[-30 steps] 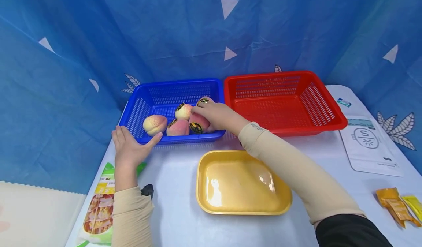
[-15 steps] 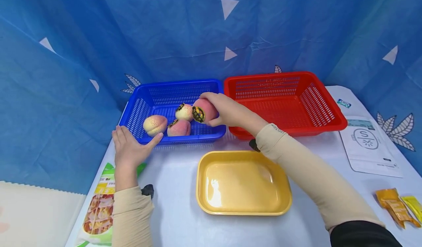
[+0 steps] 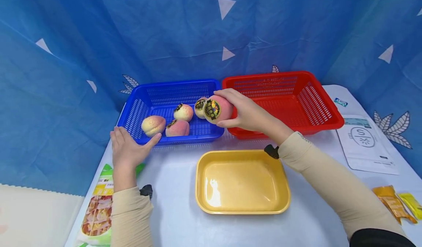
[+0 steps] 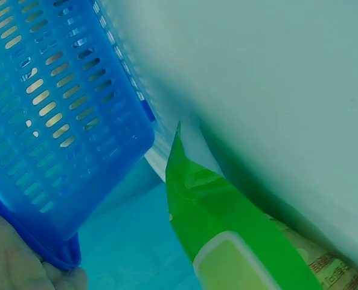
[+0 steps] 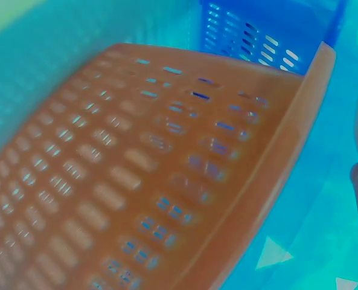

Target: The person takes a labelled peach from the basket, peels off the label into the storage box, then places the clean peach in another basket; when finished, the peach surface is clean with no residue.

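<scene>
Above the blue basket's (image 3: 171,97) right edge, the right hand (image 3: 245,111) grips a stickered peach (image 3: 215,109), fingers curled around it. The left hand (image 3: 126,148) rests open-fingered against the basket's front-left corner.

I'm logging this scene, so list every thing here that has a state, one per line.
Right hand: grips a stickered peach, lifted above the basket edge.
Left hand: steadies the blue basket corner.
Blue basket: holds four peaches.
Red basket: empty.
Yellow tray: empty.
Green snack bag: lying flat.
White pouch: lying flat.
</scene>
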A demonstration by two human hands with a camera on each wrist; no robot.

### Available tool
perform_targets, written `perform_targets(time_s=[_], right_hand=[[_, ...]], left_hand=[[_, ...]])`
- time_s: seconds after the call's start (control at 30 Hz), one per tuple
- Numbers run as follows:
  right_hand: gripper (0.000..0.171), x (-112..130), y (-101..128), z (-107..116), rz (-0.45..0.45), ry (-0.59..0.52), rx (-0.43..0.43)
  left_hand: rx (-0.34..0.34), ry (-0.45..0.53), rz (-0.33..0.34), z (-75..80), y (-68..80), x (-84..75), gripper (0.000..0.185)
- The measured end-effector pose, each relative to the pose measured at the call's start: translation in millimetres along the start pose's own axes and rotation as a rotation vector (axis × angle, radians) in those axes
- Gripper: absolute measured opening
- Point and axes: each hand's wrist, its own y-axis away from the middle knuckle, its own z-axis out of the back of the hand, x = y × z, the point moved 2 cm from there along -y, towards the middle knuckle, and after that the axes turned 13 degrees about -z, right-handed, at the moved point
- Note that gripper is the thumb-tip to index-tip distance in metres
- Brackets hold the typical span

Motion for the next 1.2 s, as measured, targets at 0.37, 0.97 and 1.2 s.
perform_targets(time_s=[0.37,0.97,1.2], right_hand=[[0.083,-14.6,42.9,22.9,-0.017,-0.059,-0.131],[0.092,-29.5,90.8,32.5,-0.042,-0.091,-0.195],[0.094,-27.7,104.2,28.9,-0.024,-0.106,-0.203]], left_hand=[[-0.02,0.026,0.005,1.3,0.3,-2.8,0.14],[-0.359,0.19,-0.42,24.6,38.1,-102.0,0.066],[-0.282,0.337,-0.775,13.1,54.8,-150.9,0.045]])
